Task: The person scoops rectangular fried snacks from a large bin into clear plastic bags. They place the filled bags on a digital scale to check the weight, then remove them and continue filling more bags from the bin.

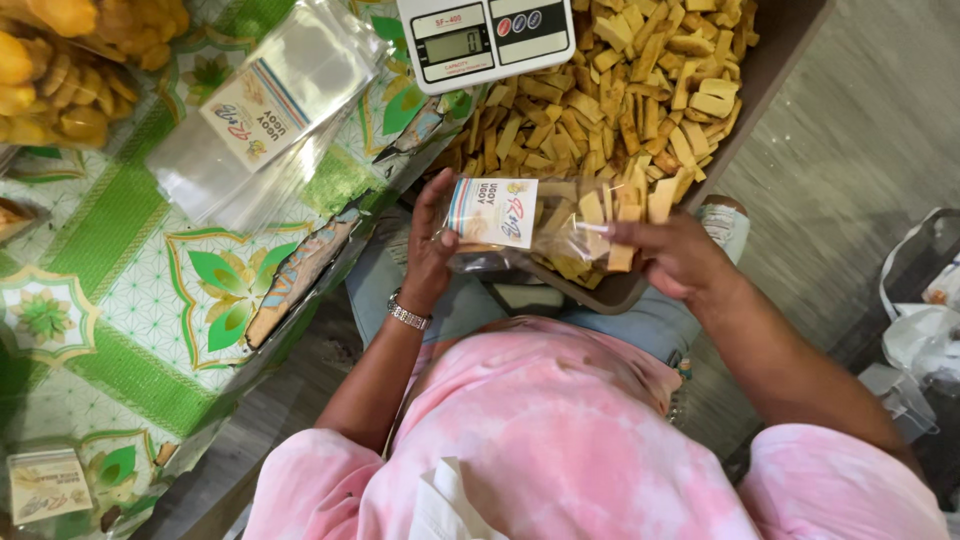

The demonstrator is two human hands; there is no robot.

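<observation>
While both hands (pixel 432 240) (pixel 672 252) grip a clear bag (pixel 530 232), chips inside, tray (pixel 620 292) heaped.

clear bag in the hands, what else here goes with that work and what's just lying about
In use:
left hand and right hand holding the clear bag
tray of yellow snack sticks
digital scale
stack of empty bags

Lying about:
white plastic bag
label card

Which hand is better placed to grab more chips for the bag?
Probably right. The right hand is at the bag's open end, fingers already on chips, next to the tray pile. The left hand holds the bag's labelled end, steadying it.
</observation>
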